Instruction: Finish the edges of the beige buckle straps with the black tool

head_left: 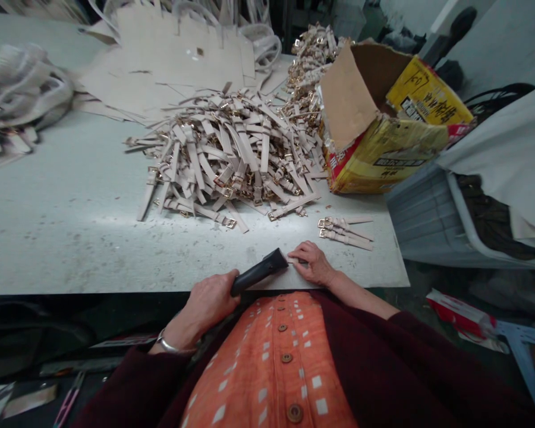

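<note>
My left hand is wrapped round the handle of a black tool, whose wide end points right at the table's front edge. Close to that end, my right hand pinches a small pale strap piece, mostly hidden by the fingers. Beyond both hands lies a large heap of pale buckled straps. A few more buckled straps lie side by side on the table, up and right of my right hand.
The pale table ends just before my body. An open yellow cardboard box stands at the right, beside a grey bin. Flat pale panels lie at the back, and bundled straps at the far left.
</note>
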The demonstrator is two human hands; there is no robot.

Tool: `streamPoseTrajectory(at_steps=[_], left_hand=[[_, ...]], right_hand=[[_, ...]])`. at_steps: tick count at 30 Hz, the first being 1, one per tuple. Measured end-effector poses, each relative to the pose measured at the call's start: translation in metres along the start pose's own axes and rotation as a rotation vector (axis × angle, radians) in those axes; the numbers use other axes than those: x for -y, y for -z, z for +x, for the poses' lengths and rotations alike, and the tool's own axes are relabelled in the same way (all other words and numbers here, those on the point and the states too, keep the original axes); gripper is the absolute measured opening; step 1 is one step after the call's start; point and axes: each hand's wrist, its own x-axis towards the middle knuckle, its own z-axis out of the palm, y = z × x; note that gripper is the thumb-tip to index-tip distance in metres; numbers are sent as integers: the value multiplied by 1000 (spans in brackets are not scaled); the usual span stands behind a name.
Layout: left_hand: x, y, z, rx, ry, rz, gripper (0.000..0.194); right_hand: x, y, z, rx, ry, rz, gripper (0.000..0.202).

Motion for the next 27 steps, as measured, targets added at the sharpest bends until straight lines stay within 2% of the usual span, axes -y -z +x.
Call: streamPoseTrajectory(at_steps=[7,10,17,23,27], left_hand=[[-10,3,-24,19,87,31,28],[-21,6,-28,50,41,32,26],[-35,7,-15,66,-58,15,24],[-48,14,-4,53,-47,17,38],[-46,12,-6,47,-62,14,38]], right_hand=[[1,0,0,0,-18,11,25],[0,4,1,9,-15,38,25],[-8,13,2,99,48,119,32],[-7,13,2,85,16,129,41],[-5,13,3,85,8,124,42]])
